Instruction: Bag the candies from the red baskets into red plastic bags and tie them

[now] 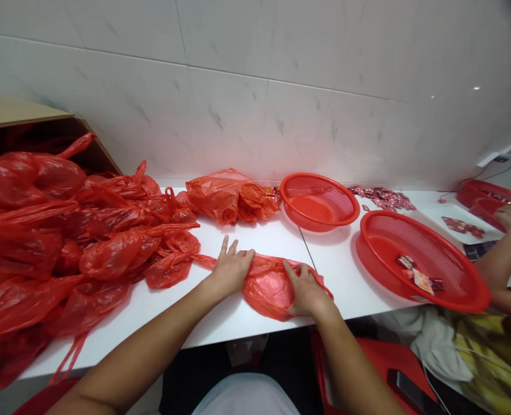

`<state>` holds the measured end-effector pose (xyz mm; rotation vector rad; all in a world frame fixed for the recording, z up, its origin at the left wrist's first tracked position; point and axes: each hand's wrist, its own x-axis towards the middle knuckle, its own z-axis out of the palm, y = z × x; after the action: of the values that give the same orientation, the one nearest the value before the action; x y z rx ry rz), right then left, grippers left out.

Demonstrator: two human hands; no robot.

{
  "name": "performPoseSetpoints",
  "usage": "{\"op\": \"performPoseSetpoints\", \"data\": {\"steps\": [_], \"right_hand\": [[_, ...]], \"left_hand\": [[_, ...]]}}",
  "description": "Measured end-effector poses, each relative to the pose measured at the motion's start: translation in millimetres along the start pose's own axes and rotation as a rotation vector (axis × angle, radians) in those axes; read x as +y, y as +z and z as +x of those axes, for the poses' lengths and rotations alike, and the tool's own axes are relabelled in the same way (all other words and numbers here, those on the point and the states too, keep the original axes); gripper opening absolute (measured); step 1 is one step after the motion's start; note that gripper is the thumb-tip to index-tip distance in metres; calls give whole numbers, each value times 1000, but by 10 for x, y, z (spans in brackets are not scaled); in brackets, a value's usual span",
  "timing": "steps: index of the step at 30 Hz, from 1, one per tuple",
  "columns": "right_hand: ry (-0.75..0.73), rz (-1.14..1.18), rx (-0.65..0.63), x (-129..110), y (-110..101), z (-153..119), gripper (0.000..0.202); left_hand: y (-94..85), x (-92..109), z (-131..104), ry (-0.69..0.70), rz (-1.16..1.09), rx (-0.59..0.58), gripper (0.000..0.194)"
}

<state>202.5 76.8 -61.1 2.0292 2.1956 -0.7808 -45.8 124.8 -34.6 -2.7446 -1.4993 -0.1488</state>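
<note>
A red plastic bag (267, 288) lies on the white table in front of me, its twisted end stretching left. My left hand (230, 270) rests at the bag's left side, fingers spread apart and thumb touching the plastic. On the other side, my right hand (308, 293) is closed on the bag's right part, fingers bent over it. What the bag contains is hidden by the plastic.
Tied red bags (121, 248) are heaped at left by a cardboard box (17, 109). Behind lie loose red bags (225, 196) and a red basket (320, 202). A larger basket (454, 271) holds small packets. At right, a co-worker's arm (504, 259) reaches in.
</note>
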Motion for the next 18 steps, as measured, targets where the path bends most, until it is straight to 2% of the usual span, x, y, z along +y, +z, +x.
{"op": "performPoseSetpoints", "data": {"steps": [3,5,8,10,12,13,15,17,18], "right_hand": [[10,0,-32,10,-36,58,147],[11,14,-70,-18,-103,26,144],[-122,153,-50,-39,-284,-186,115],[-319,362,67,25,-436,-394,83],[-436,643,322,200,-566,-578,53],[-408,789,516,336,-608,-645,44],[-168,1015,1027,704,-627,-724,41],[193,1044,1565,1170,-556,-757,53],[347,1016,1747,1420,-498,-766,57]], "left_hand": [[72,-52,34,42,-127,-56,68],[142,-88,60,34,-237,-86,71],[225,-144,74,2,-371,-102,69],[258,-177,55,6,-415,-71,68],[281,-201,23,28,-452,-36,69],[291,-210,8,32,-471,-25,71],[310,-222,-9,17,-508,-5,73],[327,-227,-4,-15,-548,29,73],[334,-227,5,-26,-570,51,72]]}}
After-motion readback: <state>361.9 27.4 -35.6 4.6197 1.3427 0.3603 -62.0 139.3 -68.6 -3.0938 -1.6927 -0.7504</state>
